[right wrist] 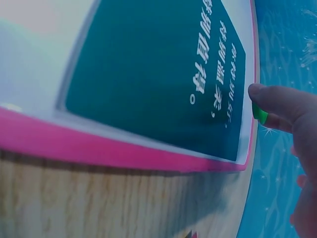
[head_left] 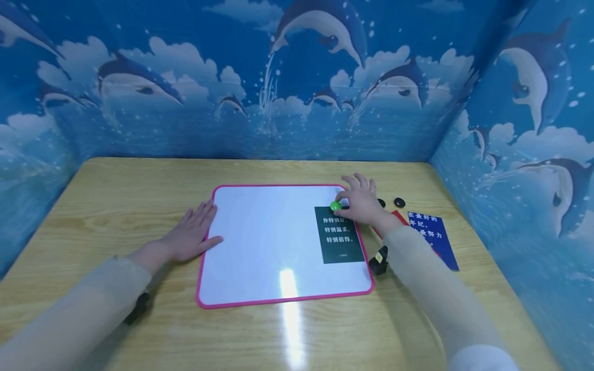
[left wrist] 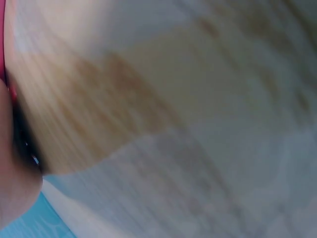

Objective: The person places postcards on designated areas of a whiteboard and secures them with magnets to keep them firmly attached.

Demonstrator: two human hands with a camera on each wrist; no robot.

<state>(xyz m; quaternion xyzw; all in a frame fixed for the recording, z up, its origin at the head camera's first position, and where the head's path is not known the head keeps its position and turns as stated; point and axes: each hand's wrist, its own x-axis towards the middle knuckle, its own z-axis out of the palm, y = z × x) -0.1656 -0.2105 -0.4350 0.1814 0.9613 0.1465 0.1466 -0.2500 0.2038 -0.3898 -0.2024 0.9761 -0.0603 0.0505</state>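
A whiteboard with a pink rim lies flat on the wooden table. On its right side is a dark green card printed with white characters. My right hand pinches a round green magnet between thumb and forefinger, at the card's top edge. In the right wrist view the green magnet shows partly behind the thumb. My left hand rests with straight fingers on the board's left edge, its thumb reaching onto the white surface. The left wrist view is blurred and shows little of that hand.
Right of the board lie a blue card with white characters and a red item partly under the right forearm. Two black round pieces sit behind them. Dolphin-printed cloth walls stand at the table's back and sides.
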